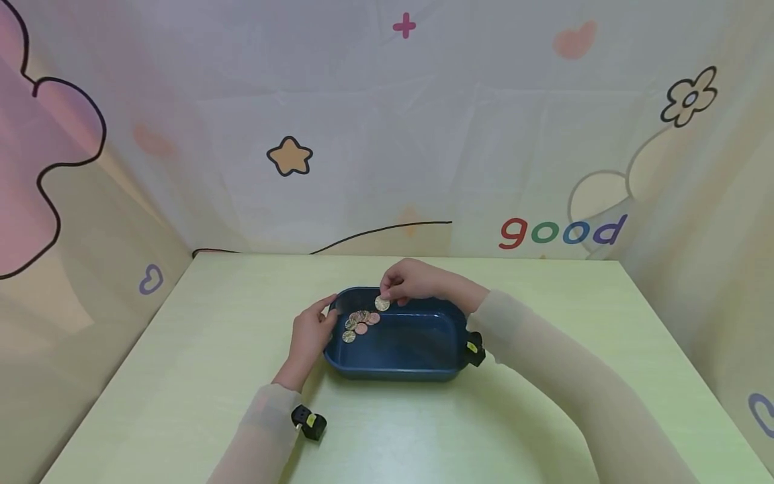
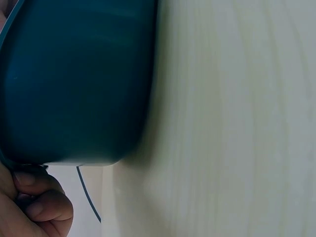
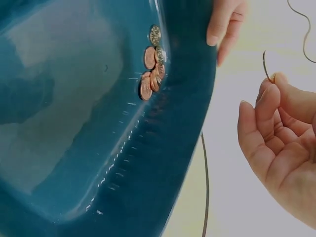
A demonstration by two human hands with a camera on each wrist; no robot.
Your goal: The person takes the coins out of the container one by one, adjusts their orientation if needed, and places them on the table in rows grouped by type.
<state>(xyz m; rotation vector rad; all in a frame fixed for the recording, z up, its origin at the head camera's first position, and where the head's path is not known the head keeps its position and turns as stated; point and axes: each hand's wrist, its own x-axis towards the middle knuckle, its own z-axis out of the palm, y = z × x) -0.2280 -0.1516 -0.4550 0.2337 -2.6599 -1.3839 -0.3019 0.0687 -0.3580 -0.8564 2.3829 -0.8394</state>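
A blue rectangular baking dish (image 1: 411, 343) (image 2: 79, 89) sits on the table. Several coins (image 1: 361, 329) (image 3: 149, 58), some copper and some gold-coloured, lie bunched at its left end, partly overlapping. My left hand (image 1: 310, 329) (image 3: 226, 24) holds the dish's left rim; in the left wrist view its curled fingers (image 2: 47, 197) show beside the wall. Above the far side of the dish, my right hand (image 1: 414, 279) (image 3: 281, 138) pinches one gold-coloured coin (image 1: 382, 304) between thumb and fingertips. In the right wrist view that coin (image 3: 265, 64) appears edge-on, apart from the others.
The pale table (image 1: 242, 309) extends on all sides of the dish. A printed cloth (image 1: 363, 121) with a star, a flower and the word "good" hangs behind it. Each wrist wears a small black camera, the left one (image 1: 310, 423) low over the table.
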